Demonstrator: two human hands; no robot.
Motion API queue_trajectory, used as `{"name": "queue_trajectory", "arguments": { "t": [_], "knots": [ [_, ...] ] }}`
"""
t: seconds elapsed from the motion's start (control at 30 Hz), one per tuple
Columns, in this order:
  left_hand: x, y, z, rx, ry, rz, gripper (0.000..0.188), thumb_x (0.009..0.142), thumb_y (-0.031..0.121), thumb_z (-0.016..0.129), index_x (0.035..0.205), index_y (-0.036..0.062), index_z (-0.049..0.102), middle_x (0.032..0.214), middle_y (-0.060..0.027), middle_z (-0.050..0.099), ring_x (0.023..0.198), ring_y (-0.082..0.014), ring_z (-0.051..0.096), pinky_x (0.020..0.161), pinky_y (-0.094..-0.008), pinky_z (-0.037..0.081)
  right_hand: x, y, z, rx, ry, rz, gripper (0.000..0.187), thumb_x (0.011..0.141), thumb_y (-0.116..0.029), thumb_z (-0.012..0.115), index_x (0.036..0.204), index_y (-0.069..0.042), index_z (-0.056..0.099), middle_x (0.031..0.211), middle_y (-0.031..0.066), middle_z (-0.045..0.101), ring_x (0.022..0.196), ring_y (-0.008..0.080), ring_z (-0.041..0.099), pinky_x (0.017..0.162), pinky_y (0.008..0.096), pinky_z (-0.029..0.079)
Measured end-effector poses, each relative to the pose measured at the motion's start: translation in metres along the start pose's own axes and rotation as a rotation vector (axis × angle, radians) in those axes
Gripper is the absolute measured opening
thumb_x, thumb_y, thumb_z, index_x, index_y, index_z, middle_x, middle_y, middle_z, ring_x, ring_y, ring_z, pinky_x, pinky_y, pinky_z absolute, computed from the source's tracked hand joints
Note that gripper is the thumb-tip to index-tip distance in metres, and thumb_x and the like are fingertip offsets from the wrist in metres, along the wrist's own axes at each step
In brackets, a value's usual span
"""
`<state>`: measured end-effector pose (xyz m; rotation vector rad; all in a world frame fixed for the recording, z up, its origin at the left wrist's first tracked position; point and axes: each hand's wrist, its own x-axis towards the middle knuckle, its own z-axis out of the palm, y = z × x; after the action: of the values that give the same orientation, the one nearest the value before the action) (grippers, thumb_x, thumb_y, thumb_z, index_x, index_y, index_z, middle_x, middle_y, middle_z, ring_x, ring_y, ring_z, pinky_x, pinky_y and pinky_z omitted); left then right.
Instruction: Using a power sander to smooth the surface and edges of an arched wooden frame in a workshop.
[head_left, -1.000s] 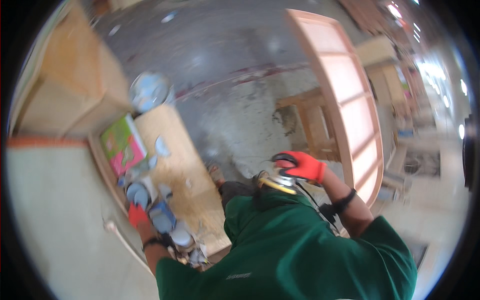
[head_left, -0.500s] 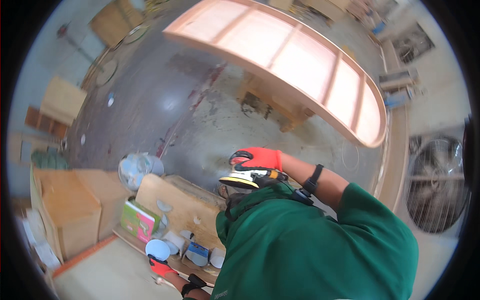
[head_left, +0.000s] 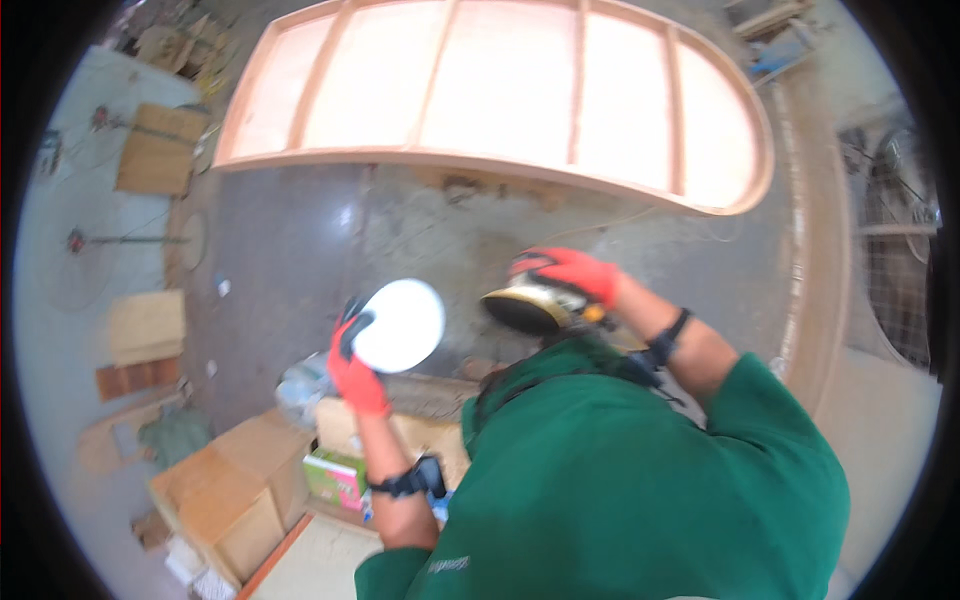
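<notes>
Left hand (head_left: 355,368) pinches white disc (head_left: 404,328) by its edge, near right hand (head_left: 572,275), which grips sander (head_left: 528,310). Edge-only hold could let disc bend or slip.

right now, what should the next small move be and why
Probably bring the white disc toward the sander: the left hand holds the disc near its edge, the right hand holds the sander tilted with its dark underside showing, and disc and sander are apart.

The disc (head_left: 402,328) is left of the sander (head_left: 527,311), with the framed panel (head_left: 500,90) beyond both.
</notes>
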<state>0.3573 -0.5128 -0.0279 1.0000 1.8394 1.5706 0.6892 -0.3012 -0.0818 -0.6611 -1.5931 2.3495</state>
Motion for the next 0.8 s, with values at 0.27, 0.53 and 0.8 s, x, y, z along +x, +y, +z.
{"name": "queue_trajectory", "arguments": {
  "t": [0.27, 0.53, 0.8],
  "knots": [
    [0.084, 0.05, 0.156, -0.25, -0.36, 0.054, 0.025, 0.086, 0.001, 0.059, 0.106, -0.0025, 0.073, 0.137, -0.0199, 0.06, 0.129, -0.0302, 0.055, 0.11, -0.0401, 0.039, -0.091, -0.009, -0.087, 0.326, 0.281, -0.046, 0.051, 0.095, -0.039, 0.066, 0.128, -0.001, 0.059, 0.133, 0.0142, 0.061, 0.12, 0.0236, 0.06, 0.104, 0.0363, 0.047],
    [0.125, 0.05, 0.269, -0.273, -0.63, -0.334, 0.027, 0.095, 0.002, 0.059, 0.12, -0.0056, 0.066, 0.122, -0.0104, 0.067, 0.111, -0.0188, 0.063, 0.099, -0.03, 0.049, -0.123, -0.057, -0.087, 0.199, 0.41, -0.249, 0.057, 0.083, -0.027, 0.073, 0.129, 0.002, 0.06, 0.144, 0.0144, 0.054, 0.135, 0.0254, 0.049, 0.115, 0.0377, 0.034],
    [0.159, 0.048, 0.342, -0.003, -1.28, -0.385, 0.03, 0.093, 0.01, 0.068, 0.119, -0.0043, 0.065, 0.099, 0.0012, 0.067, 0.084, -0.0029, 0.054, 0.072, -0.0194, 0.044, -0.123, -0.082, -0.082, 0.224, 0.705, -0.322, 0.055, 0.081, -0.018, 0.08, 0.129, -0.001, 0.06, 0.122, 0.0079, 0.067, 0.118, 0.0177, 0.06, 0.104, 0.0345, 0.045]
  ]
}}
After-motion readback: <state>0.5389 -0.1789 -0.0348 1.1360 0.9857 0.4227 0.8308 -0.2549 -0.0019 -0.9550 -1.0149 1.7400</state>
